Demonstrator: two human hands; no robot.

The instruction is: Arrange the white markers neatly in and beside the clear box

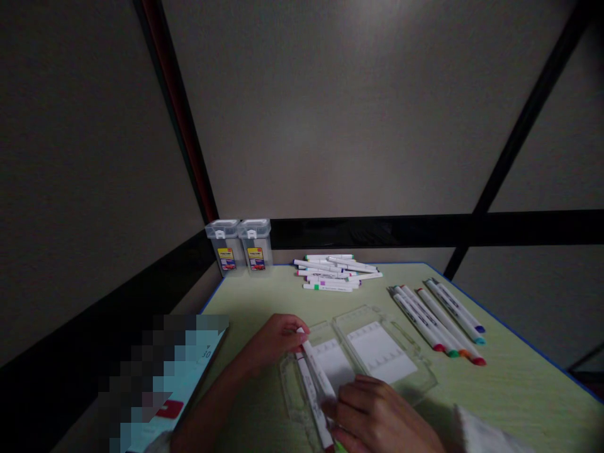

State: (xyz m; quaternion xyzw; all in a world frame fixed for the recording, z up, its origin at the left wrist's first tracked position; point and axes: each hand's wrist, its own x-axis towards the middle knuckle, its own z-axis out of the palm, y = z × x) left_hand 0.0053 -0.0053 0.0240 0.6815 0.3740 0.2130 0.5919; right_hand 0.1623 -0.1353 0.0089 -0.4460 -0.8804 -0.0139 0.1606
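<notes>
A white marker pen (317,367) slants over the left half of an open clear plastic case (285,391). My left hand (276,340) pinches its far end between thumb and finger. My right hand (372,409) has its fingers closed around the near end, which they partly cover. A bit of bright green shows below those fingers. Beside it, a second white marker with a red end (309,396) lies along the case's left side. White inserts with notched edges line both halves, and the right insert (381,351) is in plain view.
Several white markers (330,272) are heaped at the back. More markers with coloured ends (419,321) lie in a row at the right. Two lidded clear boxes (255,245) stand at the back left. A partly pixelated screen (189,371) is at the left edge.
</notes>
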